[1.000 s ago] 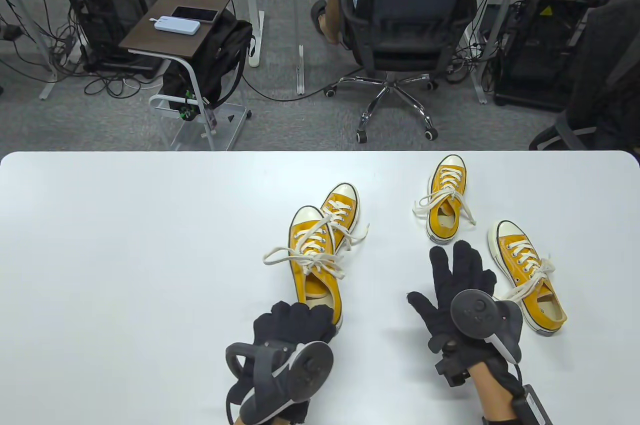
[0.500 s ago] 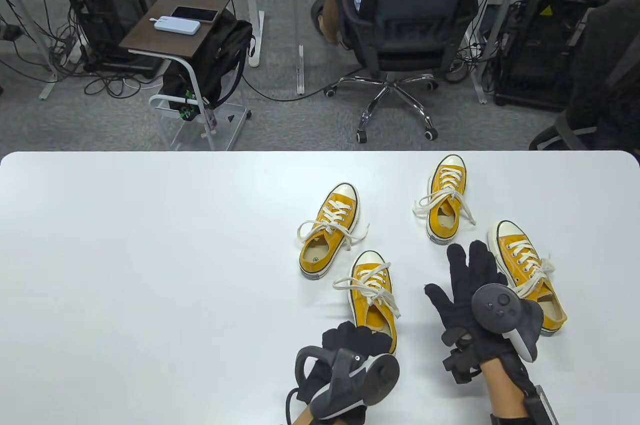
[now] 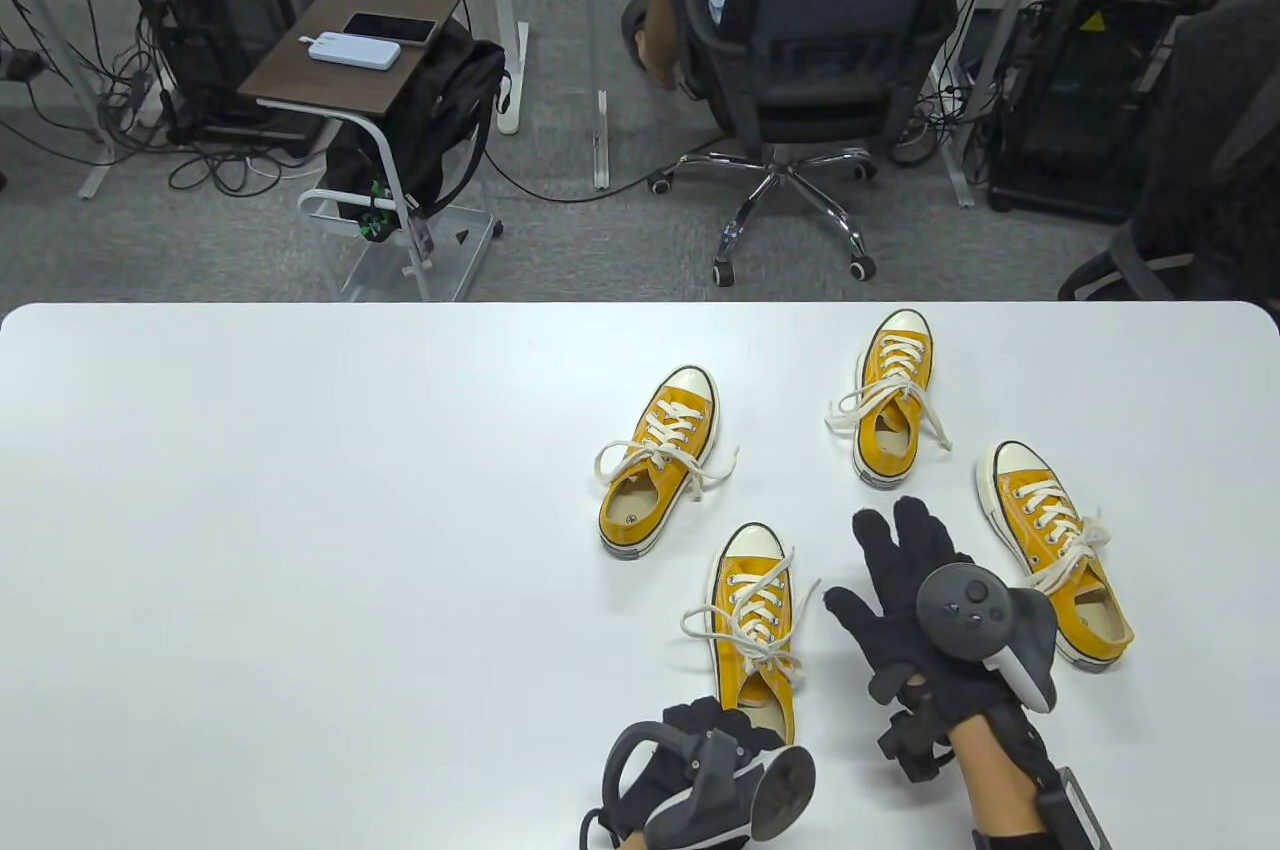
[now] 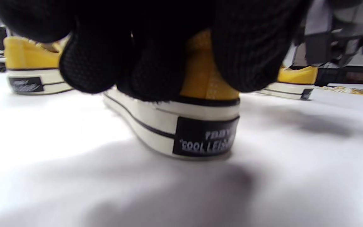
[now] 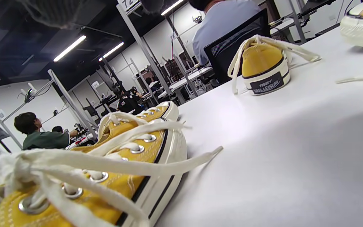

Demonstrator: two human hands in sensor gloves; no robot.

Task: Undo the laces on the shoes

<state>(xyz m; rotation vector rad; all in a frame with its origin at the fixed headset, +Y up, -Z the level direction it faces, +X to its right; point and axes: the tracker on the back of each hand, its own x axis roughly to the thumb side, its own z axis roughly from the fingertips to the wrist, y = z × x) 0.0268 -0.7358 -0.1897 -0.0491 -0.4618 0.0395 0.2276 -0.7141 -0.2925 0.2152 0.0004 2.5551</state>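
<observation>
Hiding the shoe (image 3: 755, 625) heel, left hand (image 3: 700, 740) grip curls round it; right hand (image 3: 905, 580) spread.

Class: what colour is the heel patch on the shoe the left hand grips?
Black heel patch with pale lettering; left wrist view.

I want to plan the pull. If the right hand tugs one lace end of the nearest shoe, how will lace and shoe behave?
The lace is probably floppy: its ends lie limp. The nearest shoe looks light and might slide on the smooth table, though the left hand gripping its heel should steady it.
</observation>
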